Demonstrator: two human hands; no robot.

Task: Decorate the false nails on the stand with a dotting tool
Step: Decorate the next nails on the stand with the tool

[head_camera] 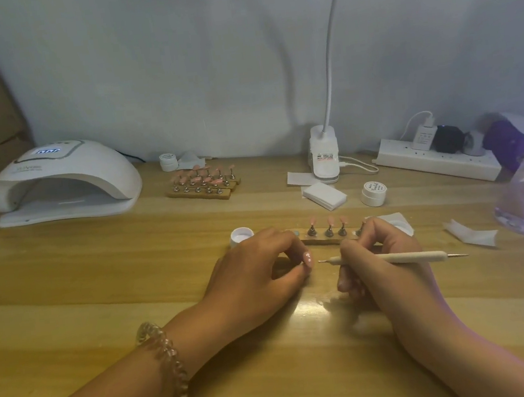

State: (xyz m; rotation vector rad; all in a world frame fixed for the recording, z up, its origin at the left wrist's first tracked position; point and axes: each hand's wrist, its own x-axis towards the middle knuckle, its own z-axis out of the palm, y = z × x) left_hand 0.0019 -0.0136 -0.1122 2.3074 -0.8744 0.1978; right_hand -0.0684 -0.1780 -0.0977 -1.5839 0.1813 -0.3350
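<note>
Both hands work at mid table [68, 285], just near of the stand [327, 239]
Nail lamp [63, 181] far left, power strip [436, 162] far right; left hand [256, 270] curled, fingertips pinching one pink false nail [308, 258] with pale dots; right hand [382, 259] grips the dotting tool [417, 256] lying level, tip pointing left, just beside that nail; spare stands [203, 185] far centre; the stand carries three upright pink false nails [331, 222] between the hands; open jar [241, 236] at its left end
</note>
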